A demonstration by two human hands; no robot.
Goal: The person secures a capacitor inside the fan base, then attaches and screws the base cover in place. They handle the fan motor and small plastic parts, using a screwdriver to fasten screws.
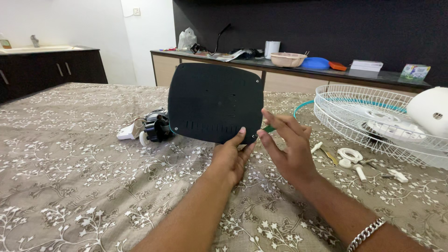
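A brown bedcover with a white flower print [70,177] lies under everything. Upright over its middle stands a dark rounded-rectangle plastic panel [214,102], long axis sideways, lower edge pinched by the left hand [228,158]. The right hand [289,149] is just beside its lower right corner, fingers pressed on a small green-handled tool [269,128]. A white wire fan guard [373,121] crowds the right; the left lies open.

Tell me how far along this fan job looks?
Already apart: the white wire fan guard, loose white knobs and the motor lie on the floral cloth. In hand: the left hand holds the black panel upright; the right hand pinches a small green piece at its edge. Everything remains unassembled.
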